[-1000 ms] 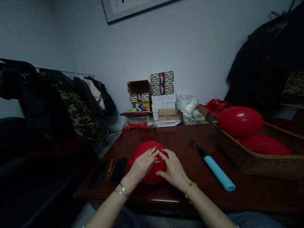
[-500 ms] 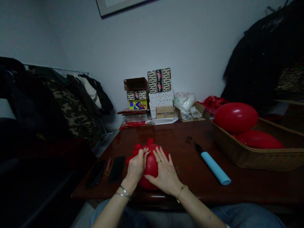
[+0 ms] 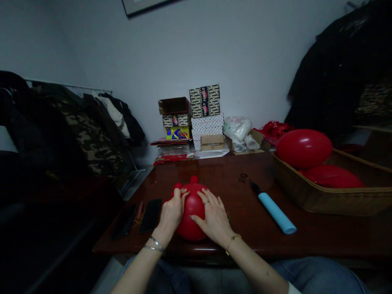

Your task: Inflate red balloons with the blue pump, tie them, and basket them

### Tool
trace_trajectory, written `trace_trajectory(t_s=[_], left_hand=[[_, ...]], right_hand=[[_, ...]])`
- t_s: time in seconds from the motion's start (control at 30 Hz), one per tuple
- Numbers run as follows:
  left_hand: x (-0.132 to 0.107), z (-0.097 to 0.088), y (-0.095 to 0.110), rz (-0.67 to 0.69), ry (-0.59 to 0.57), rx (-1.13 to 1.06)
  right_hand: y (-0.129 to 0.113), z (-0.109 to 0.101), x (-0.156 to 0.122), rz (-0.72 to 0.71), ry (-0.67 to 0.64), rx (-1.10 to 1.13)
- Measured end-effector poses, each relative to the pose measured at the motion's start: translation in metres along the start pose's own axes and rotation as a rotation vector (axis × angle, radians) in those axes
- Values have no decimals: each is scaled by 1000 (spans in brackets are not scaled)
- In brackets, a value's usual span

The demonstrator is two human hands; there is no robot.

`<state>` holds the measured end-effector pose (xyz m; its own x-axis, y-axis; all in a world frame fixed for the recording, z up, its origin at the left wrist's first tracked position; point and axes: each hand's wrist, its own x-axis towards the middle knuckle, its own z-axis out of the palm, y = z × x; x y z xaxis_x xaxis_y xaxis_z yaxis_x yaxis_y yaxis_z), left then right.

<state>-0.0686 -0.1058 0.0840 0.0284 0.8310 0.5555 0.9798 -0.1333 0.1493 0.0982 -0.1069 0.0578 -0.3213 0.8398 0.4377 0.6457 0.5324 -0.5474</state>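
A red shaped balloon [image 3: 191, 204] with small bumps on its far side lies on the dark wooden table [image 3: 245, 220] near the front edge. My left hand [image 3: 171, 212] grips its left side, fingers curled round a bump. On the balloon's right side rests my right hand [image 3: 212, 216], with its fingers spread over the skin and a ring on one finger. Both wrists wear thin bracelets.
A blue hand pump [image 3: 274, 210] lies right of the balloon. A wicker basket [image 3: 321, 198] at the right holds two red balloons [image 3: 303, 148]. Two dark phones [image 3: 137, 218] lie at the left. Stacked boxes [image 3: 196, 120] and bags stand by the wall; coats hang at both sides.
Both hands shifted from the balloon's top to its sides: the left now grips a bump, the right lies spread. The balloon turned, showing its bumps. My view tilted slightly.
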Motion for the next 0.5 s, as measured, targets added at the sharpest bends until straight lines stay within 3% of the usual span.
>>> trace_trajectory(t_s=[0.23,0.5], left_hand=[[7,3,-6,67,-63,95],[14,14,-5,251,89,116]], right_hand=[[11,-4,3,-41,-5,26],[30,-18,12,-107,-40,86]])
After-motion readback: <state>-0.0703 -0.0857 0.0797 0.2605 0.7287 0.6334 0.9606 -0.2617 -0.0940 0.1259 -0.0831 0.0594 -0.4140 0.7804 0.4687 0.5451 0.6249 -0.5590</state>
